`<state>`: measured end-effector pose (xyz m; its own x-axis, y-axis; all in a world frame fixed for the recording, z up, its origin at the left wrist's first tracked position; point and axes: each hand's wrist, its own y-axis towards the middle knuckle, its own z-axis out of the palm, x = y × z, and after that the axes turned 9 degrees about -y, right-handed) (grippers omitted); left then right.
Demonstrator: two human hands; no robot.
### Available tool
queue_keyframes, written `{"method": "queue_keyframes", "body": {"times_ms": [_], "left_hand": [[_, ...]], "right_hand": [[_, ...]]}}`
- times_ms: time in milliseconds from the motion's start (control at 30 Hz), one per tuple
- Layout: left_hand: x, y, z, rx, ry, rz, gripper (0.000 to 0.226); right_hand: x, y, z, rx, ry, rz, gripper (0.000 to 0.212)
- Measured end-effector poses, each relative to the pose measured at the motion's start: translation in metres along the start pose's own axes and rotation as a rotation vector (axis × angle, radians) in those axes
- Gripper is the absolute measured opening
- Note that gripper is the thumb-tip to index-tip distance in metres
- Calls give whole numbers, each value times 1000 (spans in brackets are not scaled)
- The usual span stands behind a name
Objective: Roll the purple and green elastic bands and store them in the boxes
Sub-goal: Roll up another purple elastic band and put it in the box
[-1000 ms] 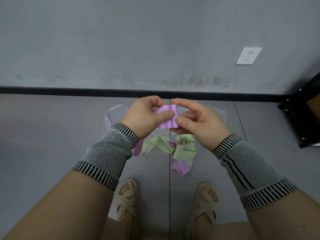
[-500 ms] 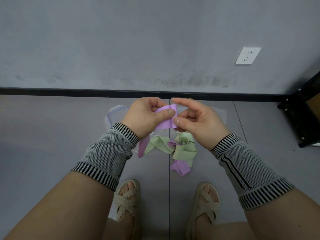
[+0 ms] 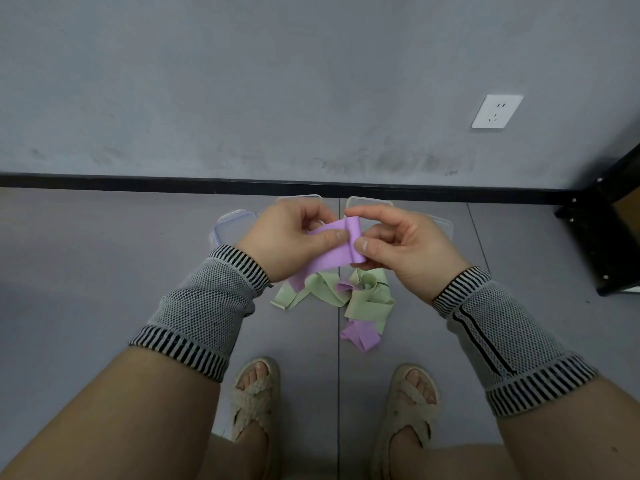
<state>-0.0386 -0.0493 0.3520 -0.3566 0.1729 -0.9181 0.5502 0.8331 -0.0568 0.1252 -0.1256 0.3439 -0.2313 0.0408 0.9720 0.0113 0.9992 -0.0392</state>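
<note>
Both hands pinch the purple band: right hand fingers curled round its rolled end, roll axis running near-to-far, left hand thumb pressing the flat tail trailing down-left.

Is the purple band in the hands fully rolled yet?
Partly. A small roll sits at the right hand, while the purple band runs flat under the left hand thumb, its tail hanging loose.
</note>
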Motion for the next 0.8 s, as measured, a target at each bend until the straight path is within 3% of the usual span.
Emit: {"method": "queue_keyframes", "body": {"times_ms": [167,567,667,800], "left_hand": [[-1,0,-3,1,161,-26,23],[-5,0,0,-70,-14,-30,25],[-4,1,4,-90,-45,-28,39],[-6,1,5,-81,-80,-15,23]], "right_hand": [[0,0,-1,21,15,13,38],[0,3,3,-54,-31,-5,33],[0,4,5,-76,-62,-10,33],[0,4,6,-90,-88,-22,33]]}}
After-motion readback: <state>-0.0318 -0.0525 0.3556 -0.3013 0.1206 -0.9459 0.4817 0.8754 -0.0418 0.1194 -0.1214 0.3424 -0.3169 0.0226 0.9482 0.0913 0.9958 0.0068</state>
